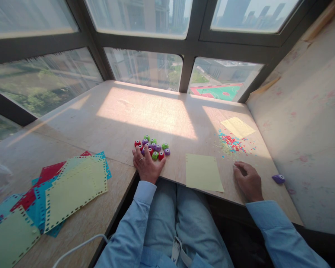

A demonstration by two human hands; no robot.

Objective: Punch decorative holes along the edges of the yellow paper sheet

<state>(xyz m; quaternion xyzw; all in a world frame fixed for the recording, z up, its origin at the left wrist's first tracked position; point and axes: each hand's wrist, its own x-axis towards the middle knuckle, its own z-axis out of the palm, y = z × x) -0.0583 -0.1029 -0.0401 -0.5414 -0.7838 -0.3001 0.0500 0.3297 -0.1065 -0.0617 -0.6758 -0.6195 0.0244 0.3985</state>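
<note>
Presently catalogued, one item per line.

Left hand [146, 165]: laid flat on the tabletop, fingers spread and relaxed, fingertips touching the near edge of the punch cluster; nothing is gripped.

Right hand [248, 180]: rested on the table with fingers loosely curled, palm down; nothing is seen to be held.

Small paper punches [153, 147]: a tight cluster of red, green and purple pieces, set on the tabletop just beyond the left hand. They are judged light, rigid and smooth-shelled, prone to skidding if nudged; each is best pinched by its sides between thumb and forefinger.

Stray purple punch [278, 179]: lying alone near the wall, just right of the right hand, not touched.

Blank yellow-green sheet [203, 172]: laid flat between the two hands, its near edge overhanging the table edge slightly. It is judged thin, limp and easily creased; the overhanging edge is the likeliest place to lift it.

Second yellow sheet [238, 127]: further back, beside the confetti.

Confetti [232, 144]: small red, blue and green punch-outs scattered beyond the right hand.

Punched sheets [72, 184]: red, blue and green-yellow, with perforated borders, piled on the lower surface at left.

Tabletop [145, 111]: pale, sunlit, beneath the windows.
</note>
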